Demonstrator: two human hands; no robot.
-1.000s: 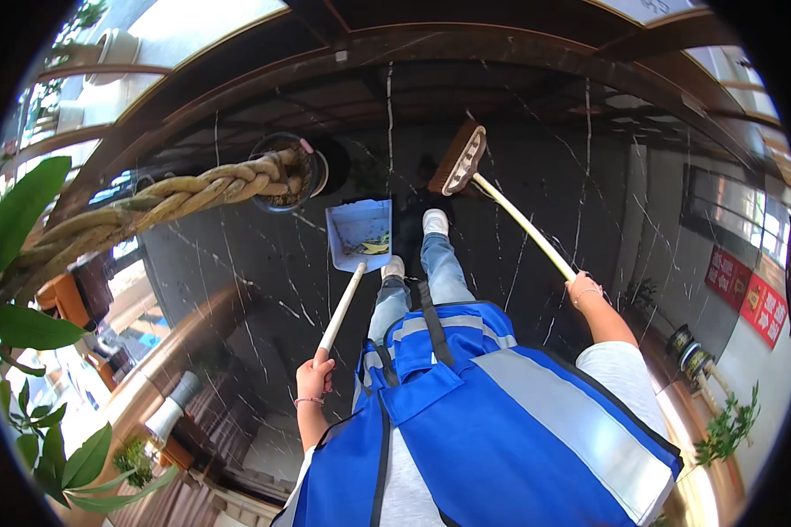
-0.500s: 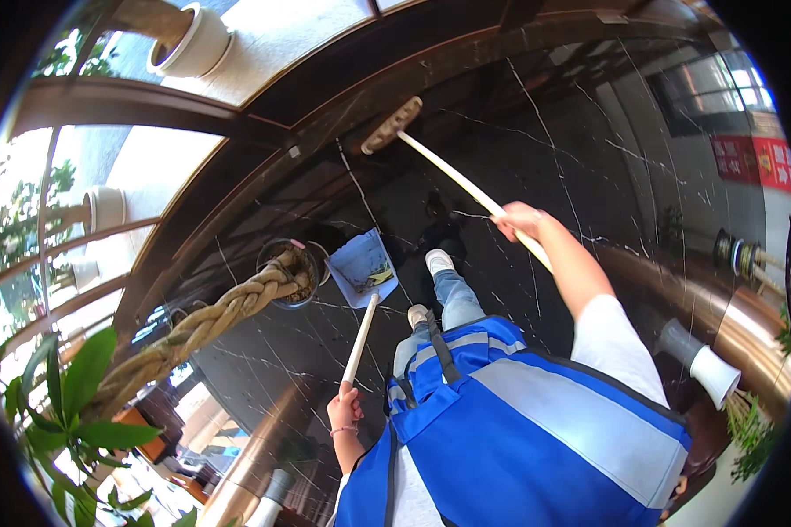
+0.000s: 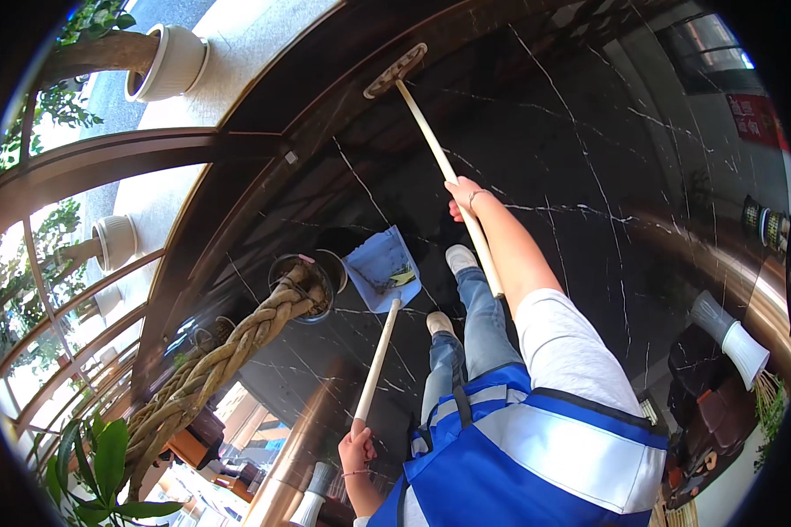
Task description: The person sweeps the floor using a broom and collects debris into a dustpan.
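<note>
My right hand [image 3: 467, 197] is closed round the pale handle of a broom [image 3: 427, 132]. The arm is stretched forward. At the far end of the handle, the brown broom head [image 3: 395, 70] is on the dark floor beside the base of the window wall. My left hand [image 3: 356, 449] grips the end of a long-handled dustpan [image 3: 367, 267]. The light-blue pan lies ahead of my feet, with yellow-green leaf bits [image 3: 402, 277] and dark debris in it.
A potted plant with a thick braided trunk [image 3: 228, 369] stands just left of the dustpan. Dark marble flooring [image 3: 536, 123] with white veins spreads ahead. Window frames [image 3: 176, 145] line the left, with white planters [image 3: 171, 61] outside. A grey-white vase [image 3: 729, 338] stands at the right.
The broom head has moved forward along the window wall, and its handle has swung more upright. My right hand has shifted left and forward. My left hand still holds the dustpan.
</note>
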